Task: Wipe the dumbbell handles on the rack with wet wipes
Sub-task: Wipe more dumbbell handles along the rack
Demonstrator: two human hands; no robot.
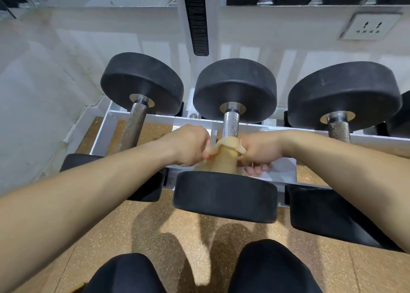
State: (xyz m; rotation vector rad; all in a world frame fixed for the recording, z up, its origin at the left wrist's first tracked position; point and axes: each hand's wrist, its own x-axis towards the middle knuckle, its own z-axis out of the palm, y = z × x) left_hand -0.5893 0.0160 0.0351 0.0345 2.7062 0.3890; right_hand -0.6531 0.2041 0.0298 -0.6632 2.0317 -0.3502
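Three black dumbbells lie on a white rack (155, 117). A wet wipe (224, 157) is wrapped over the near half of the middle dumbbell's knurled steel handle (230, 124). My left hand (188, 146) pinches the wipe's left edge. On the other side, my right hand (259, 153) grips the wipe's right edge. The wipe looks tan over the handle. The far half of that handle is bare. The left dumbbell's handle (134, 126) and the right dumbbell's handle (338, 129) are uncovered.
A wall with a power socket (369, 27) stands behind the rack. A black strip (197, 19) runs down the rack's upright. Something white (279, 170) lies under my right hand. Cork-coloured floor (188, 226) and my dark-clad knees fill the foreground.
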